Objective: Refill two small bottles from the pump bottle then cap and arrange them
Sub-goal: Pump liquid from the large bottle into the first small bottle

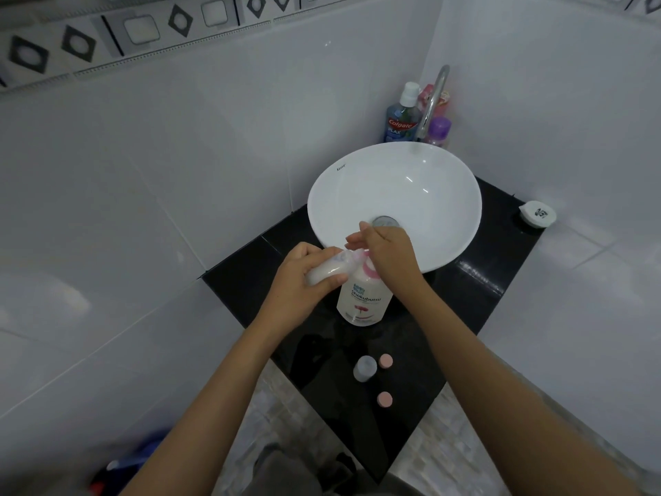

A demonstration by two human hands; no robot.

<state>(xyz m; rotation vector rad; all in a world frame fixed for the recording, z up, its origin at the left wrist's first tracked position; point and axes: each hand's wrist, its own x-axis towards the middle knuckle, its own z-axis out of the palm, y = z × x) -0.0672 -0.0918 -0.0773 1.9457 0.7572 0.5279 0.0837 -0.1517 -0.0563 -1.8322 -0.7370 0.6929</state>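
**A:** Where were you in the job at that moment?

**B:** You were filling a bottle. Your left hand [298, 284] was wrapped around a small clear bottle [327, 271], tipped on its side with its mouth up against the nozzle of the Shokubutsu pump bottle [363, 297], which stood on the black surface [475, 281] just in front of the white basin [393, 205]. Your right hand [388, 254] lay over the pump head, fingers loosely spread, palm down. The small bottle looked partly full of white liquid.

**A:** And the other one?

**B:** The second small bottle [365, 368] stood uncapped nearer you, with two pink caps [385, 361] beside it, one touching or nearly so, I couldn't tell.

**A:** What did the next move need?

**B:** By my reading, a slow press with the mouth held tight under the spout, since a tilted bottle spills easily.
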